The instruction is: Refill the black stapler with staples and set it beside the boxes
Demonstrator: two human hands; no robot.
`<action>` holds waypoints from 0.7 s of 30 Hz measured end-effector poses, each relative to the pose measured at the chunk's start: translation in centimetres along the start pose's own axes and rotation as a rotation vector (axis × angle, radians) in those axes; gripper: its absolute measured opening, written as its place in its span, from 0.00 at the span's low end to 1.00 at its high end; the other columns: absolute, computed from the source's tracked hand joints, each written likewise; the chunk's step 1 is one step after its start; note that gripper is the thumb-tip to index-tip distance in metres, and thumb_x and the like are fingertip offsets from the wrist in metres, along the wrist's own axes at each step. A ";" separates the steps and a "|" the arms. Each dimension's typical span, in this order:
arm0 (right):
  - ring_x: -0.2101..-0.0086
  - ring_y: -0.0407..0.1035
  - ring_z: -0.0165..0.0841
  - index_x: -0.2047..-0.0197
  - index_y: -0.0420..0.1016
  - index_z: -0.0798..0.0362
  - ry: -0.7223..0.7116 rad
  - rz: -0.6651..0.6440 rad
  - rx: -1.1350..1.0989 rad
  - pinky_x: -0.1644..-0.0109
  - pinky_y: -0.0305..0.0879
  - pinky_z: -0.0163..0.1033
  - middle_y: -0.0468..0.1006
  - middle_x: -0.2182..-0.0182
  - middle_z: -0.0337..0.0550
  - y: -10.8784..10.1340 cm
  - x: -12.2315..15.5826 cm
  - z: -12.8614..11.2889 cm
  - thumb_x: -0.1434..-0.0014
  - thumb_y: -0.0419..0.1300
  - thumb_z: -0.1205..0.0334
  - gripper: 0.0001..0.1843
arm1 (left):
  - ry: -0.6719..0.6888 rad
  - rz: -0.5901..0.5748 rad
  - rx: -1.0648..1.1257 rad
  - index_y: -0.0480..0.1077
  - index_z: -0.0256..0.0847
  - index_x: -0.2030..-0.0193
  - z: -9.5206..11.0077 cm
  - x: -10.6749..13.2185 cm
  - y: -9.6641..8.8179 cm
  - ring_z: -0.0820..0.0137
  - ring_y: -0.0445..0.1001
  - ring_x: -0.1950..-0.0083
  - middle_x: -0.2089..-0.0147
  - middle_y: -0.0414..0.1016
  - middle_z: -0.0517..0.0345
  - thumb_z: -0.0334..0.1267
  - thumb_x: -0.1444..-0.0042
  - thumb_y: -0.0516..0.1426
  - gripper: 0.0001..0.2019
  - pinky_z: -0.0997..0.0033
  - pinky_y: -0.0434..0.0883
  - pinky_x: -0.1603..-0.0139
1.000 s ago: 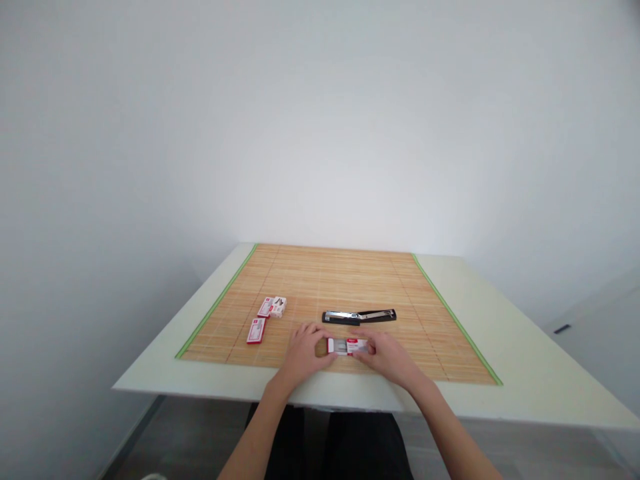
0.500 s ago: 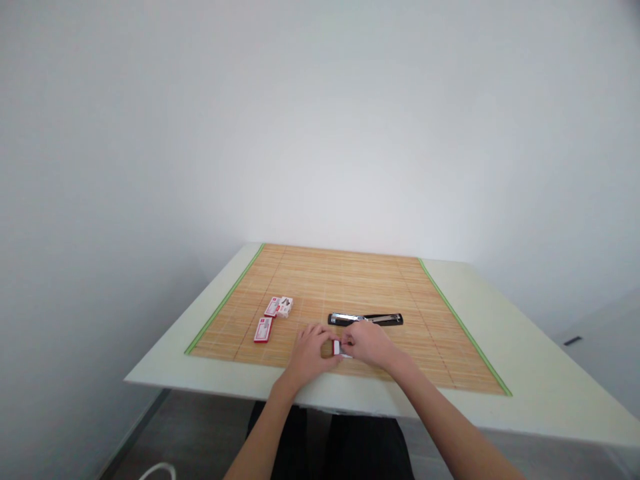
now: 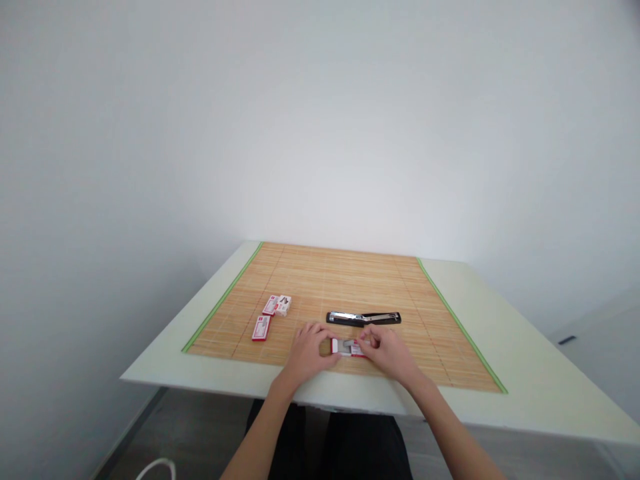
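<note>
A small red and white staple box lies on the bamboo mat near the table's front edge, slid partly open with its grey inside showing. My left hand pinches the box's left end. My right hand pinches its right end with curled fingers. Just behind the box lies a black and silver stapler, opened out flat.
Two more red and white staple boxes and a small white box lie on the mat to the left. The mat has green side edges and sits on a pale table against a white wall.
My right hand has drawn back to the right from the box's middle, so the box's grey inside shows again. The left hand has stayed at its left end.
</note>
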State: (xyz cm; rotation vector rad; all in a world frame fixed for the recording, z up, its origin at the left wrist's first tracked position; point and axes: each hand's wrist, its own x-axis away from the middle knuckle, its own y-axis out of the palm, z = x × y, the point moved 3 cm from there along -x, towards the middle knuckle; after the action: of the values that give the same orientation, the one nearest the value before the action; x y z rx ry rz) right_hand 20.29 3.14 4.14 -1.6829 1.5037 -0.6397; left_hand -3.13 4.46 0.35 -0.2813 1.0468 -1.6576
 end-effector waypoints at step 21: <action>0.70 0.71 0.34 0.39 0.77 0.46 0.031 -0.118 0.007 0.65 0.60 0.37 0.79 0.70 0.38 -1.6 2.1 4.3 0.40 0.66 0.50 0.27 | -0.028 -0.084 0.107 0.76 0.52 0.44 -1.5 0.7 -1.9 0.57 0.70 0.42 0.45 0.74 0.55 0.51 0.46 0.68 0.23 0.59 0.65 0.40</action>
State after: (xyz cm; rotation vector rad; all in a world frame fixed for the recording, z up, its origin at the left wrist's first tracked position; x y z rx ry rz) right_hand 24.94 2.03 2.72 -1.7734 1.4303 -0.7355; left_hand -5.57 4.57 0.66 -0.2802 0.9335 -1.7733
